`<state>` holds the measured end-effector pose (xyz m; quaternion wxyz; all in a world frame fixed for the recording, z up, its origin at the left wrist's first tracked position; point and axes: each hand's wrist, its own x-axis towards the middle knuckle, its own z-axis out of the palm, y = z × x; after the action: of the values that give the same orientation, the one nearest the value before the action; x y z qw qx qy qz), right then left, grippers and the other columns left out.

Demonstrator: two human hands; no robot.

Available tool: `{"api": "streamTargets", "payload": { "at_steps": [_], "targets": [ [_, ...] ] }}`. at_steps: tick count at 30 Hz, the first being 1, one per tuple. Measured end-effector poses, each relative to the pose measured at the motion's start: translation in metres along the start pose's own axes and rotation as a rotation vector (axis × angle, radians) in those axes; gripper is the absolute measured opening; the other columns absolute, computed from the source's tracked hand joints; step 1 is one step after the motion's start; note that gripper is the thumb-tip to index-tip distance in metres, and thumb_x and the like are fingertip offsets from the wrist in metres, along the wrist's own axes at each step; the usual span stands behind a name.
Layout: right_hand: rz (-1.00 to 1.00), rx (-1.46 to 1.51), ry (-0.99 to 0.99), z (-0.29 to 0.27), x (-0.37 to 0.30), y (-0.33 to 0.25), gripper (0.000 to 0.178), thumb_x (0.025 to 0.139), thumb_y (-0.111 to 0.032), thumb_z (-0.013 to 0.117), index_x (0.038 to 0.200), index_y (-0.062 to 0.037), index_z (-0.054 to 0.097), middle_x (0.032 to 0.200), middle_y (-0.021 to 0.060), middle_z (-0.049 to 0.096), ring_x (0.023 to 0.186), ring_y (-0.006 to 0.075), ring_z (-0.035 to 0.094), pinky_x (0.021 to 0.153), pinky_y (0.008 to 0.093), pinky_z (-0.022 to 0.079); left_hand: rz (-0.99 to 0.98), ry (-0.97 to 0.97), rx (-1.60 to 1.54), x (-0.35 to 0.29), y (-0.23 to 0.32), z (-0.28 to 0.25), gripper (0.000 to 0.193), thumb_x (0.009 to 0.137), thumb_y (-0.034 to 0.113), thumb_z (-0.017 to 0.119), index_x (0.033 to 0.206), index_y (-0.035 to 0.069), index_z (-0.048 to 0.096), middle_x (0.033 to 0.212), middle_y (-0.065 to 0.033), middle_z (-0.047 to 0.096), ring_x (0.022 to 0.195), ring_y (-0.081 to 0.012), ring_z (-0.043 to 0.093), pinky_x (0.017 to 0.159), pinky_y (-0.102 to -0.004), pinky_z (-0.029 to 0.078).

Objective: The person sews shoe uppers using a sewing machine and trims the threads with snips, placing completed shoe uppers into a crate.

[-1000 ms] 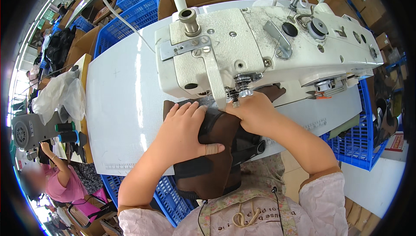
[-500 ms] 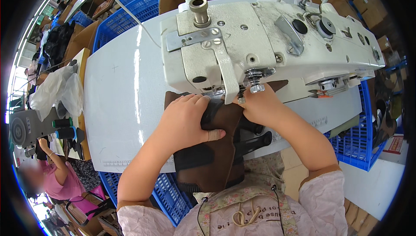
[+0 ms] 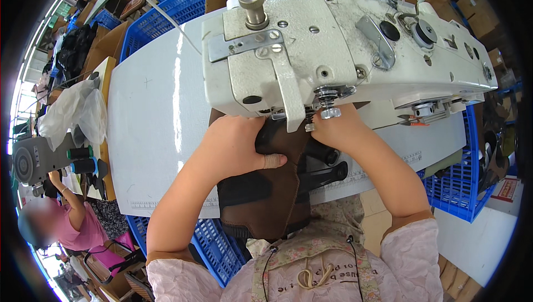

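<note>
A brown and black boot hangs over the table's near edge, its far end under the head of a white sewing machine. My left hand is closed on the boot's left side, thumb across the brown leather; a tan wrap circles that thumb. At the boot's right edge, beside the machine's spring screw, is my right hand, curled against the leather. Its fingertips are partly hidden by the machine. Black straps stick out to the boot's right. The needle area is hidden.
The pale sewing table spreads left and beyond the machine. Blue crates stand behind, below and at the right. Small scissors lie right of my right hand. A person in pink sits at another machine on the left.
The boot and my left hand have shifted slightly away from me and to the left, further toward the machine. My right hand stays near the spring screw.
</note>
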<state>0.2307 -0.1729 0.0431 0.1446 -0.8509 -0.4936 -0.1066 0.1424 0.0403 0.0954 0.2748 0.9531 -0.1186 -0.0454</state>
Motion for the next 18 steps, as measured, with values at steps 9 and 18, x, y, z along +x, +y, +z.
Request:
{"api": "streamTargets", "payload": {
  "at_steps": [9, 18],
  "targets": [
    [0.101, 0.159, -0.070, -0.005, 0.003, -0.005, 0.014, 0.070, -0.007, 0.066, 0.083, 0.0002, 0.066, 0.089, 0.0156, 0.065, 0.087, 0.0352, 0.062, 0.074, 0.0456, 0.049, -0.020, -0.025, -0.008, 0.000, 0.000, -0.001, 0.064, 0.063, 0.045, 0.080, 0.106, 0.001, 0.064, 0.089, -0.0183, 0.067, 0.086, -0.0383, 0.064, 0.076, -0.0438, 0.051],
    [0.131, 0.198, -0.051, -0.006, 0.002, -0.005, 0.012, 0.070, -0.006, 0.065, 0.081, -0.0005, 0.067, 0.088, 0.0156, 0.065, 0.087, 0.0350, 0.062, 0.075, 0.0466, 0.048, -0.054, -0.083, 0.018, 0.001, 0.003, -0.002, 0.063, 0.063, 0.047, 0.080, 0.102, 0.000, 0.065, 0.083, -0.0182, 0.067, 0.081, -0.0382, 0.065, 0.073, -0.0434, 0.051]
  ]
}}
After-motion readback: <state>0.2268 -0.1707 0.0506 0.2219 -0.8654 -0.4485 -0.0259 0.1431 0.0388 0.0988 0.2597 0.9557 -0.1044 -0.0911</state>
